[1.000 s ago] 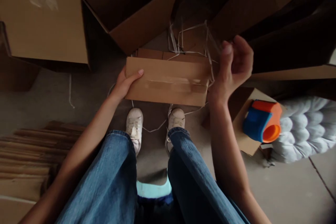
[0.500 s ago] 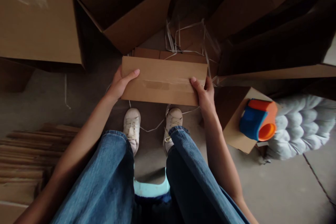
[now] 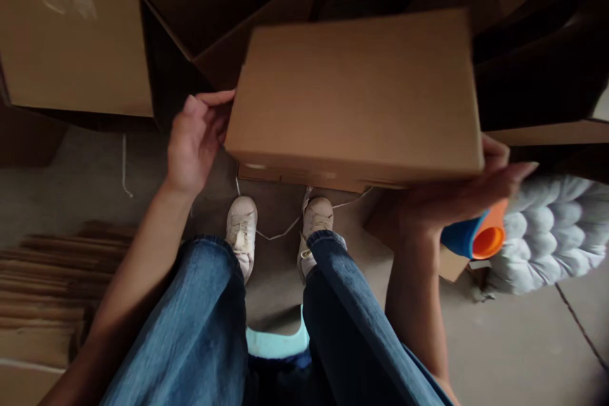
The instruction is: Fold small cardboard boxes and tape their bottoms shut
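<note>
A closed cardboard box (image 3: 356, 89) is raised and tilted in front of me, its broad plain face turned up. At its left side, the fingers of my left hand (image 3: 193, 143) touch the edge, with the thumb standing off the cardboard. My right hand (image 3: 461, 193) bears the lower right corner from beneath, palm up and fingers stretched past the edge. The two hands hold the box between them. Part of another taped cardboard piece (image 3: 299, 176) shows below it, just beyond my shoes (image 3: 242, 228).
Large cardboard boxes (image 3: 76, 44) stand at the left and ahead, one open (image 3: 233, 6). Stacked flat cardboard (image 3: 47, 292) lies at lower left. At right are an orange and blue tape dispenser (image 3: 476, 235) and a grey tufted cushion (image 3: 556, 235). Loose strapping (image 3: 276, 236) crosses the floor.
The box has swung up and to the right, from its narrow taped side facing me to its broad face showing. My right hand moved right and under it; my left thumb came off the cardboard.
</note>
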Demonstrator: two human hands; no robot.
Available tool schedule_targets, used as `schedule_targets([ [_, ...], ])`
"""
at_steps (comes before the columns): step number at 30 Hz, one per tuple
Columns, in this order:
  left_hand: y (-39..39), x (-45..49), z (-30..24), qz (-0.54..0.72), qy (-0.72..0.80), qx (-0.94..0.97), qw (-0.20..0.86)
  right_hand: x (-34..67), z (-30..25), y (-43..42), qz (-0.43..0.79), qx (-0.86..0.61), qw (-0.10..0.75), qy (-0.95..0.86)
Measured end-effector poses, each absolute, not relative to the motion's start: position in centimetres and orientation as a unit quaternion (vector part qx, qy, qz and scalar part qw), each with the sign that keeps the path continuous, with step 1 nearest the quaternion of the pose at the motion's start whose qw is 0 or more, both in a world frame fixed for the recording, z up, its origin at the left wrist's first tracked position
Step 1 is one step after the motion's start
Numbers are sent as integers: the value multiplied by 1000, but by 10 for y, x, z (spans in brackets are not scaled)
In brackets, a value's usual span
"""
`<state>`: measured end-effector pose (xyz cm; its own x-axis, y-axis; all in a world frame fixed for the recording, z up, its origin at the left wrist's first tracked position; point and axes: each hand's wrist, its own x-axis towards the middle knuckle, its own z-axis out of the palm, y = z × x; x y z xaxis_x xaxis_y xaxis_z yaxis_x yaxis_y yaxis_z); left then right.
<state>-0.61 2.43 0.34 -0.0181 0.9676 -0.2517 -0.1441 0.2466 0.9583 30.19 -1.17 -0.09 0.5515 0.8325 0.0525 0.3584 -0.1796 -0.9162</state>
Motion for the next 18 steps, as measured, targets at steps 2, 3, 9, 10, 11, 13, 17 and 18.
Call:
schedule_targets([
  [2, 24, -9, 11, 484, 525, 375, 591, 303, -10, -15, 209, -693, 606, -329],
  [3, 24, -12, 9, 484, 532, 367, 589, 303, -18, -18, 219, -687, 627, -295],
  [9, 15, -25, -50, 347, 663, 294, 594, 301, -72, -44, 413, -724, 480, -274],
  [10, 13, -26, -59, 341, 683, 288, 579, 299, -75, -48, 437, -723, 443, -300],
  [11, 11, -26, -65, 341, 692, 288, 567, 298, -74, -51, 445, -725, 411, -328],
  [13, 9, -27, -69, 327, 702, 310, 552, 297, -67, -52, 424, -744, 351, -378],
  [17, 11, -38, -49, 194, 711, 392, 550, 308, -45, -44, 393, -779, 198, -447],
  [18, 12, -43, -43, 149, 707, 412, 555, 313, -39, -42, 396, -774, 161, -467],
])
